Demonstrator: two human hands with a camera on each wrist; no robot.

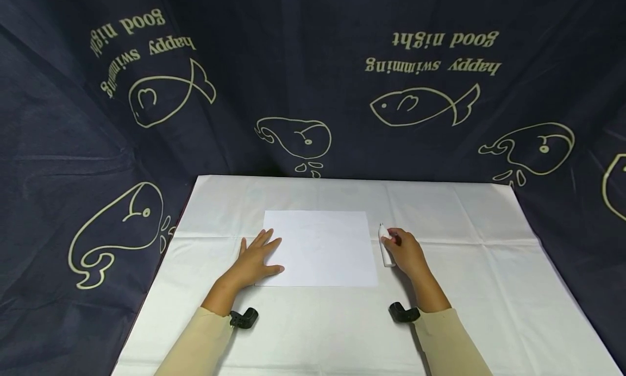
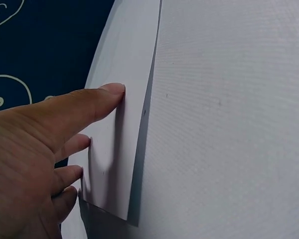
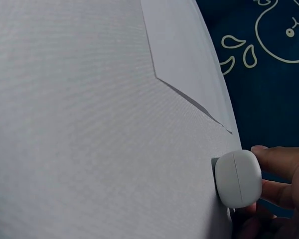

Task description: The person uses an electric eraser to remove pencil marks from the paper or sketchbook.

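A blank sheet of white paper (image 1: 320, 248) lies flat on the white cloth. On its left edge rests my left hand (image 1: 254, 262), fingers spread and tips touching the sheet; the left wrist view shows the thumb (image 2: 102, 99) on the paper near its close edge. To the right of the sheet, my right hand (image 1: 406, 252) pinches a white pen-shaped tool (image 1: 386, 254) with a narrow tip pointing away from me. In the right wrist view the tool's rounded, seamed end (image 3: 238, 179) faces the camera, close to the cloth. Its exact kind cannot be told.
A white cloth (image 1: 489, 283) with fold creases covers the table. Behind and beside the table hangs a dark blue curtain (image 1: 342, 17) with fish and whale outlines and upside-down lettering. Black wrist devices (image 1: 244, 318) sit at both cuffs of the beige sleeves (image 1: 198, 343).
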